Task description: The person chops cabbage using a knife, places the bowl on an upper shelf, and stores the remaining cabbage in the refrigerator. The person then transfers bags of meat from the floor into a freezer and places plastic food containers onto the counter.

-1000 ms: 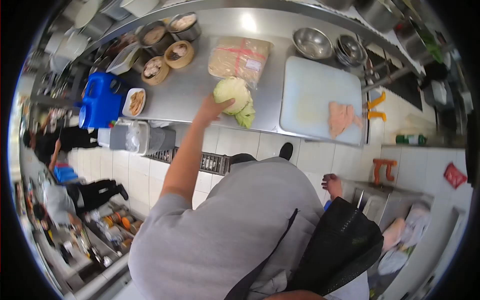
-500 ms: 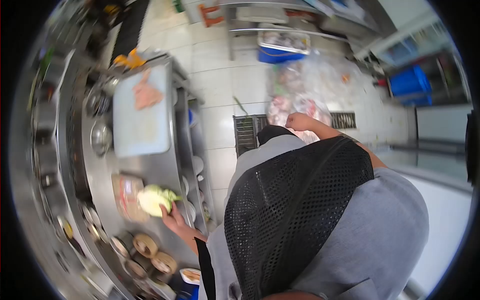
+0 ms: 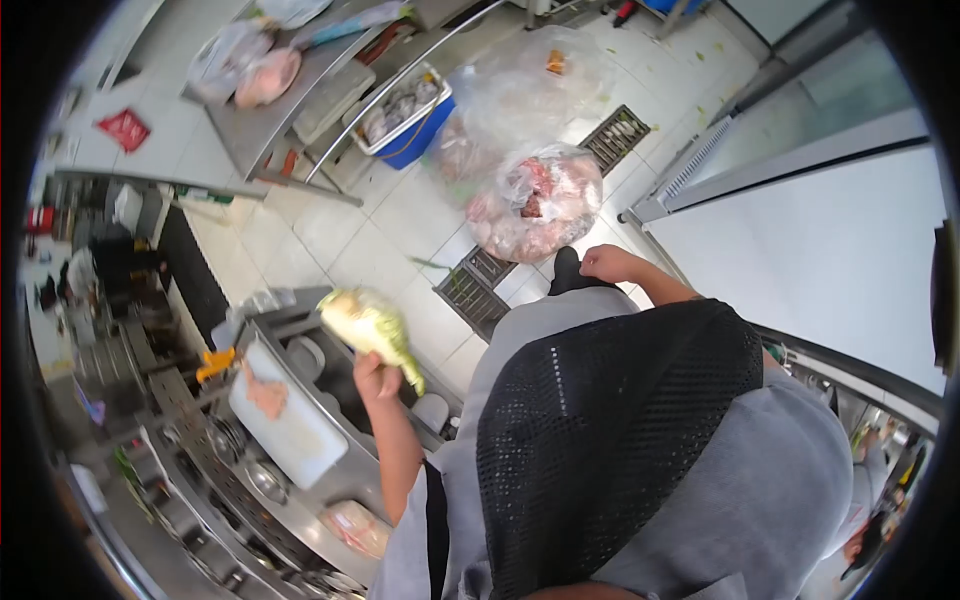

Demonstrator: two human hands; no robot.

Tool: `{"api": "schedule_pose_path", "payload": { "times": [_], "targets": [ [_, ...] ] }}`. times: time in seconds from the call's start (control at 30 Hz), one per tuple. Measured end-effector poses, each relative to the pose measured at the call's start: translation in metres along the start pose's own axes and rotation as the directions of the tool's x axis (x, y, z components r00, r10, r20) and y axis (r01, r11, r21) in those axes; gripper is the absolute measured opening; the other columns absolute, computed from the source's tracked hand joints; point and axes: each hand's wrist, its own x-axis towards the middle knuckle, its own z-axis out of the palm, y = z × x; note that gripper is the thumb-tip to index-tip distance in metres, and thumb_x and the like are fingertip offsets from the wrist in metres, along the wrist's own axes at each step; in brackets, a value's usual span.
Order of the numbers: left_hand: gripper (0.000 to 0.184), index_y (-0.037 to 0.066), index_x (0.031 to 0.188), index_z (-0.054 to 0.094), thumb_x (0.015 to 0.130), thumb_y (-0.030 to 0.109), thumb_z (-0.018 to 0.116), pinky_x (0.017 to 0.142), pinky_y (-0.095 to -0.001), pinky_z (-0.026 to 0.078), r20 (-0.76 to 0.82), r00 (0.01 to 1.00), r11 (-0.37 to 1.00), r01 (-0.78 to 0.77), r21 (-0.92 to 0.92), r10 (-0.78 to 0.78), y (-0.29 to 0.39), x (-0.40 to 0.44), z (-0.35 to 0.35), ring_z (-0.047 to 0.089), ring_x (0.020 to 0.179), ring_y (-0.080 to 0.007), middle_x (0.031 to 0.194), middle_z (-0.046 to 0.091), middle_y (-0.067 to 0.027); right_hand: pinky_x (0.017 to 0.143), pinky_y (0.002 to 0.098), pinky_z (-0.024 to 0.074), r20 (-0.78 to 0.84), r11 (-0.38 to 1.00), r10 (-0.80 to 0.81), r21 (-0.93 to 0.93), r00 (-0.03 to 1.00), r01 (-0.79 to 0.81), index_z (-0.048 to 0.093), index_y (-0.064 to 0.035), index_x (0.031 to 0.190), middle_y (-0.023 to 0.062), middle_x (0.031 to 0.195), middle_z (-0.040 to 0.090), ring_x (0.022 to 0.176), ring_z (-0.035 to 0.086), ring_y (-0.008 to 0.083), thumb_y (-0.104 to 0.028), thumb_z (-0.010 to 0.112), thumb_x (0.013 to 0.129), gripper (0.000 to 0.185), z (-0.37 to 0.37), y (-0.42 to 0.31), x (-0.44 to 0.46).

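My left hand (image 3: 376, 378) is closed around the lower side of a pale green cabbage (image 3: 362, 318), raised beside the steel counter's end; the cabbage is slightly blurred and its leafy end hangs toward my wrist. My right hand (image 3: 608, 265) is curled in a loose fist in front of my body, above my dark shoe (image 3: 568, 268), with no object showing in it. Just beyond it, a clear plastic bag of raw meat (image 3: 540, 215) lies on the floor. On the counter, a piece of pale raw meat (image 3: 266, 396) rests on a white cutting board (image 3: 310, 445).
A blue cooler box (image 3: 412, 138) stands under a steel table (image 3: 240, 135) at the back. Floor drain grates (image 3: 475, 290) lie ahead. A white cabinet door (image 3: 790, 260) borders my right side. Another person (image 3: 860, 500) shows at the lower right edge, and one farther off (image 3: 115, 270) at left.
The view has turned left. My left hand has lifted the cabbage off to the side of the counter, away from the packet near it. My right hand stays curled.
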Motion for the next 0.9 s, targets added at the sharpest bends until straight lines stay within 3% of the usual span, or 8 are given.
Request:
{"api": "schedule_pose_path", "payload": {
  "times": [0.17, 0.27, 0.33, 0.4, 0.63, 0.67, 0.73, 0.9],
  "targets": [
    [0.082, -0.002, 0.147, 0.042, 0.078, 0.013, 0.085, 0.108, -0.0463, 0.048, 0.184, 0.937, 0.951, 0.308, -0.035, -0.297, -0.091, 0.139, 0.144, 0.060, 0.124, -0.0336, 0.137, 0.061, -0.0165, 0.078, 0.0320, 0.0562, 0.044, 0.729, 0.112, 0.675, 0.993, -0.113, 0.069, -0.0090, 0.114, 0.0046, 0.104, 0.068, 0.090, 0.068, 0.0168, -0.030, 0.066, 0.095, 0.028, -0.047, 0.041, -0.025],
    [0.082, -0.002, 0.146, 0.043, 0.077, 0.012, 0.085, 0.107, -0.0466, 0.048, 0.278, 0.860, 0.887, 0.459, -0.056, -0.428, -0.143, 0.191, 0.200, 0.060, 0.125, -0.0339, 0.136, 0.061, -0.0167, 0.078, 0.0329, 0.0562, -0.030, 0.645, 0.196, 0.757, 0.980, -0.106, 0.068, -0.0073, 0.113, 0.0051, 0.104, 0.069, 0.090, 0.068, 0.0179, -0.031, 0.063, 0.097, 0.029, -0.069, 0.094, -0.031],
    [0.073, -0.001, 0.142, 0.048, 0.080, 0.020, 0.082, 0.084, -0.0510, 0.060, 0.287, 0.844, 0.875, 0.482, -0.039, -0.452, -0.170, 0.220, 0.246, 0.067, 0.110, -0.0379, 0.127, 0.065, -0.0193, 0.076, 0.0345, 0.0567, -0.059, 0.616, 0.278, 0.776, 0.959, -0.131, 0.066, -0.0059, 0.113, 0.0059, 0.103, 0.068, 0.088, 0.068, 0.0186, -0.032, 0.062, 0.098, 0.030, -0.084, 0.124, -0.048],
    [0.074, -0.001, 0.142, 0.049, 0.080, 0.024, 0.082, 0.082, -0.0502, 0.059, 0.317, 0.831, 0.871, 0.490, -0.026, -0.458, -0.192, 0.248, 0.273, 0.067, 0.110, -0.0369, 0.128, 0.064, -0.0193, 0.076, 0.0344, 0.0567, -0.030, 0.539, 0.347, 0.824, 0.937, -0.173, 0.066, -0.0057, 0.112, 0.0059, 0.102, 0.068, 0.088, 0.067, 0.0187, -0.032, 0.061, 0.099, 0.030, -0.093, 0.164, -0.060],
    [0.070, 0.009, 0.147, 0.048, 0.089, 0.042, 0.068, 0.097, -0.0599, 0.050, 0.331, 0.773, 0.815, 0.579, -0.019, -0.542, -0.226, 0.349, 0.405, 0.062, 0.120, -0.0355, 0.135, 0.063, -0.0134, 0.060, 0.0336, 0.0541, -0.321, 0.662, 0.465, 0.745, 0.825, -0.084, 0.067, 0.0008, 0.104, 0.0106, 0.090, 0.068, 0.077, 0.070, 0.0189, -0.025, 0.062, 0.094, 0.028, -0.114, 0.259, -0.077],
    [0.070, 0.011, 0.148, 0.047, 0.090, 0.045, 0.065, 0.101, -0.0624, 0.047, 0.346, 0.752, 0.807, 0.590, 0.026, -0.561, -0.234, 0.369, 0.421, 0.061, 0.124, -0.0358, 0.137, 0.062, -0.0128, 0.062, 0.0334, 0.0545, -0.226, 0.459, 0.617, 0.881, 0.754, -0.111, 0.066, 0.0002, 0.109, 0.0110, 0.095, 0.068, 0.079, 0.071, 0.0203, -0.027, 0.063, 0.096, 0.030, -0.126, 0.252, -0.077],
    [0.070, 0.006, 0.150, 0.043, 0.092, 0.039, 0.065, 0.108, -0.0636, 0.043, 0.408, 0.685, 0.756, 0.654, 0.022, -0.604, -0.254, 0.418, 0.442, 0.057, 0.129, -0.0389, 0.142, 0.058, -0.0176, 0.063, 0.0332, 0.0546, -0.200, 0.349, 0.655, 0.936, 0.728, -0.057, 0.064, 0.0001, 0.117, 0.0105, 0.102, 0.069, 0.082, 0.071, 0.0216, -0.029, 0.063, 0.097, 0.035, -0.132, 0.263, -0.069],
    [0.061, -0.007, 0.143, 0.045, 0.092, 0.020, 0.064, 0.112, -0.0551, 0.044, 0.163, 0.475, 0.500, 0.847, 0.180, -0.865, -0.363, 0.546, 0.491, 0.058, 0.127, -0.0413, 0.140, 0.058, -0.0249, 0.073, 0.0356, 0.0564, -0.156, 0.382, 0.692, 0.907, 0.705, -0.175, 0.064, -0.0009, 0.126, 0.0125, 0.118, 0.069, 0.097, 0.070, 0.0228, -0.033, 0.069, 0.095, 0.045, -0.124, 0.282, -0.061]
  ]
}}
